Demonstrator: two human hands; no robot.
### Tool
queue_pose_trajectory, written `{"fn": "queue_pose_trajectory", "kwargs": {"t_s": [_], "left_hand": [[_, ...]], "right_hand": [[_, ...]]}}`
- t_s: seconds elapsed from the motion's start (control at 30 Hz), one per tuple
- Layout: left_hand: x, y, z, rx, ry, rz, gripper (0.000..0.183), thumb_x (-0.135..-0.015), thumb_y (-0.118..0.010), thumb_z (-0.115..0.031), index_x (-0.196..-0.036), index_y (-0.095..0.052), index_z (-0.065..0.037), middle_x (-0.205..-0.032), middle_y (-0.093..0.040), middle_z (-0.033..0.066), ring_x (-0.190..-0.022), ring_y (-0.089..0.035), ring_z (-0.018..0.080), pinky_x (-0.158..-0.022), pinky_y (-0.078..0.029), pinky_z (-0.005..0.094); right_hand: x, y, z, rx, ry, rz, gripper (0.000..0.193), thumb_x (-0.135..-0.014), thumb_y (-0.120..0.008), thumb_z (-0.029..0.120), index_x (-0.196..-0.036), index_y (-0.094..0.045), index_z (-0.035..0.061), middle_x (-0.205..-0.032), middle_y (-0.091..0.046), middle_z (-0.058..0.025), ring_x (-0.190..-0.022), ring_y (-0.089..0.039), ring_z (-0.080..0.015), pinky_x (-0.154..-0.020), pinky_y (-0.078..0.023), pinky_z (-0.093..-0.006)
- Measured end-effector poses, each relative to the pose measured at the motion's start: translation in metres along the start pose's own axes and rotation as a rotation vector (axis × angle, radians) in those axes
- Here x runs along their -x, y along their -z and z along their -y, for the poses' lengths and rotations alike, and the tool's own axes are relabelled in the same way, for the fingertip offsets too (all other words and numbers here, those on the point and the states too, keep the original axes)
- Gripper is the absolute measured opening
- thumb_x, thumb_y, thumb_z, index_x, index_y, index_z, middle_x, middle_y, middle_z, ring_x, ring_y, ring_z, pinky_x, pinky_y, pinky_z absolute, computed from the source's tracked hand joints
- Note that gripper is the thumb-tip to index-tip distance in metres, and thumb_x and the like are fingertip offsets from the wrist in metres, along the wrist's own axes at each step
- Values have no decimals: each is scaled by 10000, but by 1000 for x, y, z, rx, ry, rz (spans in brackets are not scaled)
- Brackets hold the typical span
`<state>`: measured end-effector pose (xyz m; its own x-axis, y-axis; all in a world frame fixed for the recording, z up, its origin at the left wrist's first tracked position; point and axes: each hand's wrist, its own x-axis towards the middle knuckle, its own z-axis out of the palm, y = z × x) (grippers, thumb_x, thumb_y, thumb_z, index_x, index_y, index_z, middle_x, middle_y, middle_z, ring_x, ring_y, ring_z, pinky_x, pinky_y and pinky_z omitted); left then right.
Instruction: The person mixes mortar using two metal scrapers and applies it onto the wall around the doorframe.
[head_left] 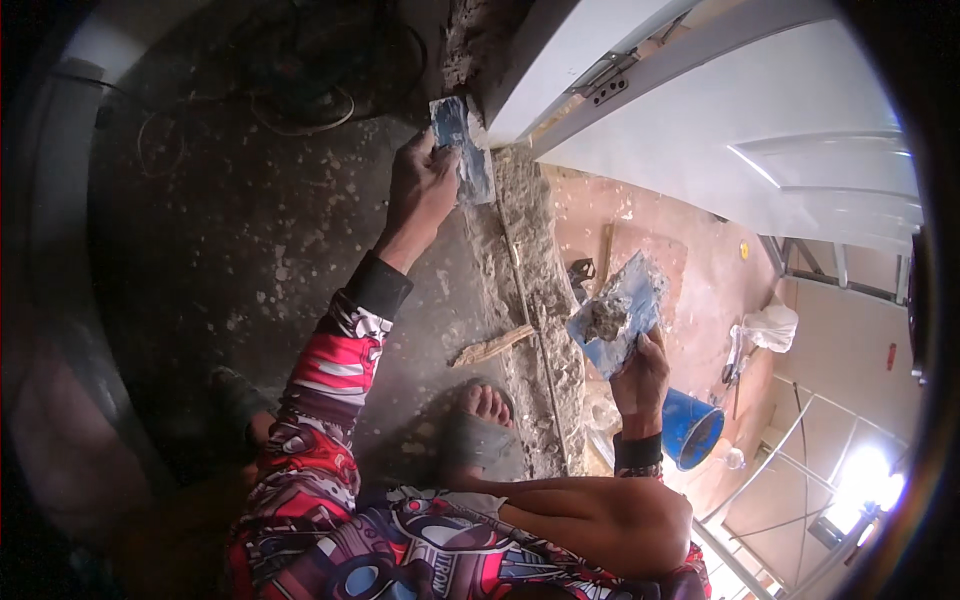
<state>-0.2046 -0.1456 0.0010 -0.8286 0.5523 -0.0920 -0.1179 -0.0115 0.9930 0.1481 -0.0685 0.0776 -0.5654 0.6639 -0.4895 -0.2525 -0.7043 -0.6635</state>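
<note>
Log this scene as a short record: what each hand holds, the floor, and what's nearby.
Left hand: grips a flat blue rectangular blade, grey-smeared, near the white door frame
Right hand: holds a flat blue plate bearing a grey mortar-like lump
Floor: rough grey broken strip between dark and pinkish surfaces
Nearby: splintered brown wood piece; round blue bucket

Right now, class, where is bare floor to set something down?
Grey floor left of the left sleeve, and reddish floor between the right hand's scraper and the white bag, look free. Crowded: by the right foot, where wood meets the rough strip.
</note>
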Motion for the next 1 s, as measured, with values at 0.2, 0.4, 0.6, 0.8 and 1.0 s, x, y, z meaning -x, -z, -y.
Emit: {"fn": "queue_pose_trajectory", "kwargs": {"t_s": [0.2,0.4,0.6,0.8,1.0], "left_hand": [[3,-2,-57,208,-10,54,191,-961,-546,-60,-1105,-622,40,-913,-660,34,-817,-564,78,-723,-477,270],[4,4,-92,294,1,106,221,-960,-544,-34,-1163,-612,19,-1009,-683,32,-871,-604,75,-775,-511,266],[1,8,-116,372,15,138,237,-937,-563,-43,-1164,-624,-12,-1017,-688,27,-873,-629,95,-797,-515,271],[0,19,-174,349,-259,141,233,-934,-596,-96,-1154,-638,-32,-1007,-700,34,-886,-672,127,-774,-552,284],[16,62,-145,77,-436,201,227,-976,-632,-158,-1164,-662,-35,-1051,-707,14,-935,-631,61,-823,-503,245]], "right_hand": [[-1,18,4,-83,-15,80,558,-928,-507,52,-1463,-360,-5,-1424,-507,-199,-1290,-531,-349,-1090,-452,-491],[-3,9,2,-32,-1,24,535,-926,-515,67,-1441,-385,-3,-1252,-626,-149,-1018,-685,-251,-803,-604,-371],[-4,9,5,-35,-1,64,532,-923,-508,59,-1438,-387,-5,-1268,-619,-148,-1056,-674,-262,-848,-588,-382],[-3,11,5,-39,12,61,563,-912,-529,65,-1448,-375,-12,-1412,-515,-204,-1265,-551,-349,-1072,-472,-480],[-8,-10,-10,-54,6,30,548,-911,-512,59,-1445,-395,18,-1368,-554,-148,-1224,-578,-294,-1055,-472,-461]]}}
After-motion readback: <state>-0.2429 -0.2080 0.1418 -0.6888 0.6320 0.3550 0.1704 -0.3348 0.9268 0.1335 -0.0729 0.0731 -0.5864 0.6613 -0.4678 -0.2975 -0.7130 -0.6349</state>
